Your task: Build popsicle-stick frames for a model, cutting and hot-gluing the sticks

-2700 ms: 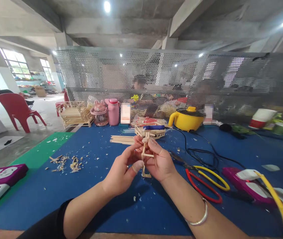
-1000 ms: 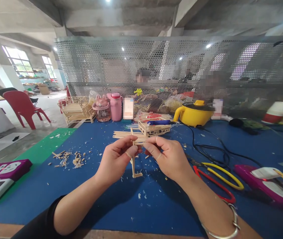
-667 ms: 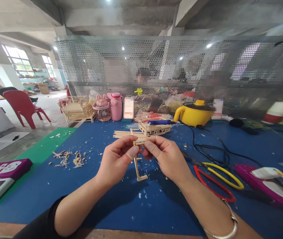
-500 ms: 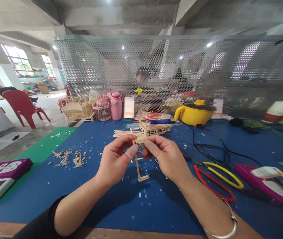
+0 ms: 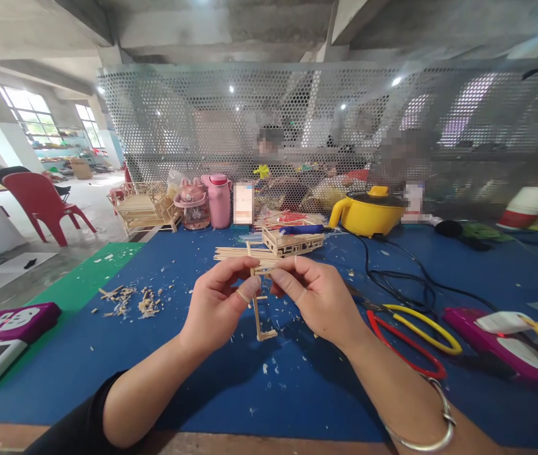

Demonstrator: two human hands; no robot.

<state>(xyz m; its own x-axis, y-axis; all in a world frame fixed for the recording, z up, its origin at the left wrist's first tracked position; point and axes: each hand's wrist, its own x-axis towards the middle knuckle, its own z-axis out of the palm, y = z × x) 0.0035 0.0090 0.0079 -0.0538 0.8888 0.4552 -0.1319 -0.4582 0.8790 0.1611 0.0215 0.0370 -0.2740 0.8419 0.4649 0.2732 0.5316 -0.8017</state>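
Between my two hands is a small frame of thin wooden sticks [image 5: 258, 316], its long stick hanging down to a short foot at the lower end. My left hand [image 5: 219, 303] pinches the upright stick between thumb and fingers. With thumb and forefinger, my right hand [image 5: 319, 294] grips the short crosspiece near the top; its exact hold is partly hidden by the fingers. Behind my hands lies a bundle of loose wooden sticks [image 5: 231, 253]. Just beyond stands a small openwork wooden stick box [image 5: 297, 244] with a blue tool [image 5: 302, 229] resting on it.
Wood scraps [image 5: 148, 302] litter the left of the blue table mat [image 5: 169, 379]. To the right are scissors or pliers with red and yellow handles [image 5: 423, 332], a black cord [image 5: 406, 281], a purple device [image 5: 496, 344] and a yellow pot [image 5: 373, 213]. A perforated screen [image 5: 179, 120] stands behind.
The lower end of the stick frame has swung slightly left and up. Both hands keep their grip in nearly the same place.
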